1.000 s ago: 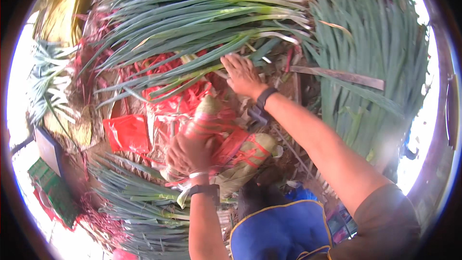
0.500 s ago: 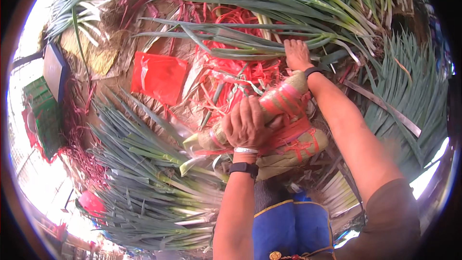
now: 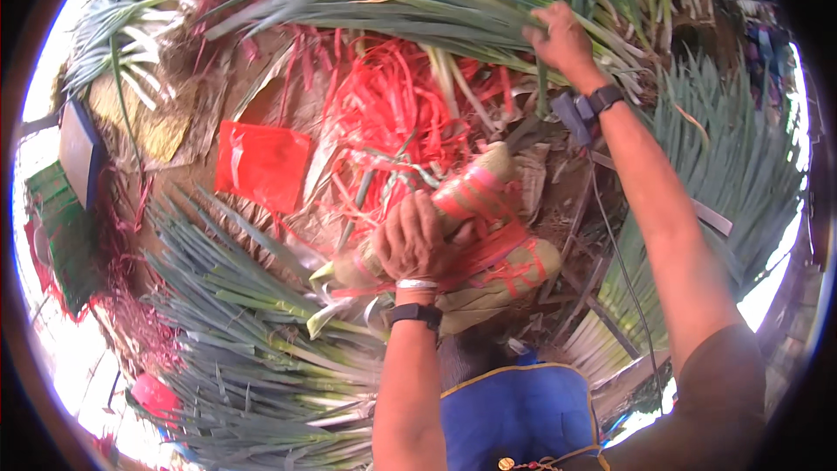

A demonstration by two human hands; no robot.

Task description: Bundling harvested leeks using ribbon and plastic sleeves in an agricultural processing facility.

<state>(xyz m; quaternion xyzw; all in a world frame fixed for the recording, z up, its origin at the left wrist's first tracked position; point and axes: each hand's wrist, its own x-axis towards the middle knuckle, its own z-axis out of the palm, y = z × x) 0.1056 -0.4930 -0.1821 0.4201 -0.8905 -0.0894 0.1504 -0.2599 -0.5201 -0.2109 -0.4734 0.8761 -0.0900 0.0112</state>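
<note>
My left hand [image 3: 408,237] lies over a tan padded roll [image 3: 479,176] bound with red tape, its fingers bent round the surface. A second tan padded piece [image 3: 514,275], also taped in red, sits just below. Farther up and right, my right hand [image 3: 562,39] is at the edge of a large pile of long green onions [image 3: 418,13]. Its thumb and forefinger are apart, and no stalk shows clearly between them; the other fingers are partly hidden. Some leaf tips in the pile are smeared by motion. A small dark box [image 3: 573,118] with a cable hangs by my right wrist.
Loose red plastic strips [image 3: 392,92] lie heaped in the middle, beside a flat red packet [image 3: 261,166]. More green onions lie at left [image 3: 261,323] and right [image 3: 741,148]. A flat strip [image 3: 713,216] pokes out at right. A green crate [image 3: 65,235] stands far left.
My right hand has moved up and away from the nearer onions, whose leaves now lie farther back, uncovering more red strips. My left hand stays on the padded roll.
</note>
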